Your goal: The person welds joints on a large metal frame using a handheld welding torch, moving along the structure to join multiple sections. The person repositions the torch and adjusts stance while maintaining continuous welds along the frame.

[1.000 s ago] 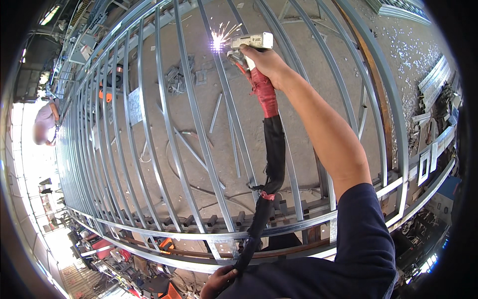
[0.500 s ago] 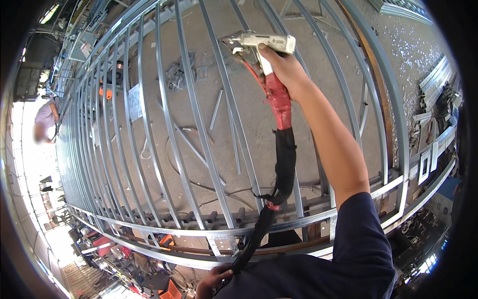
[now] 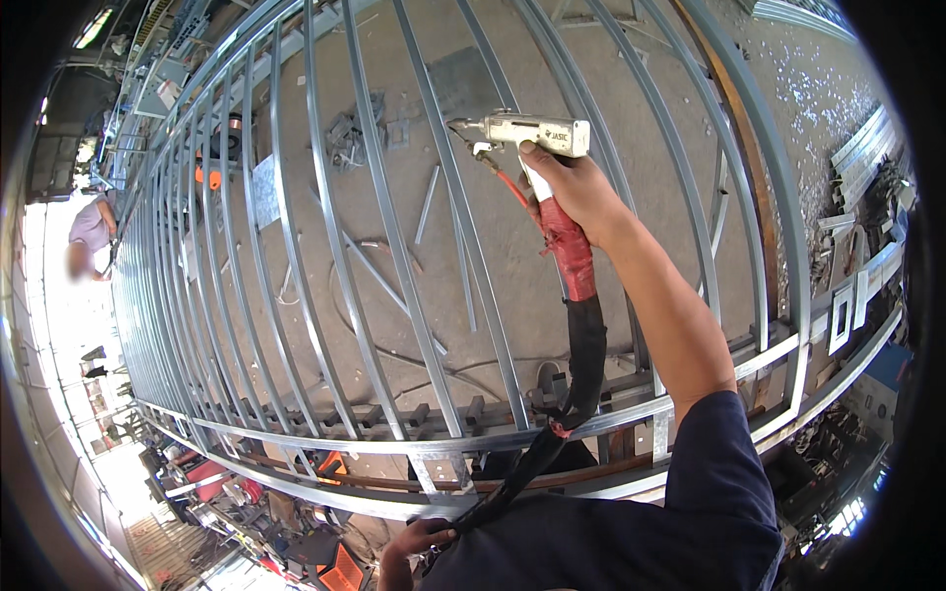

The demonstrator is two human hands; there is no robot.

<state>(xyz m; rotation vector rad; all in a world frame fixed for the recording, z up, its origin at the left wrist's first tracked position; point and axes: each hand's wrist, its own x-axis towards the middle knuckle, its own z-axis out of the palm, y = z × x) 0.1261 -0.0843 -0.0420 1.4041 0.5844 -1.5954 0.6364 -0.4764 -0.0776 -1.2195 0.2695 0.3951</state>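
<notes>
1 co-worker (image 3: 91,223) at left, metal strips (image 3: 859,156) at right

Torch (image 3: 537,131) over the bars (image 3: 402,254) — co-worker (image 3: 91,227) far left.

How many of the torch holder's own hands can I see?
2: the right hand is around the white torch, above centre; the left hand touches the black hose, at the bottom. Both hands are partly hidden.
</notes>
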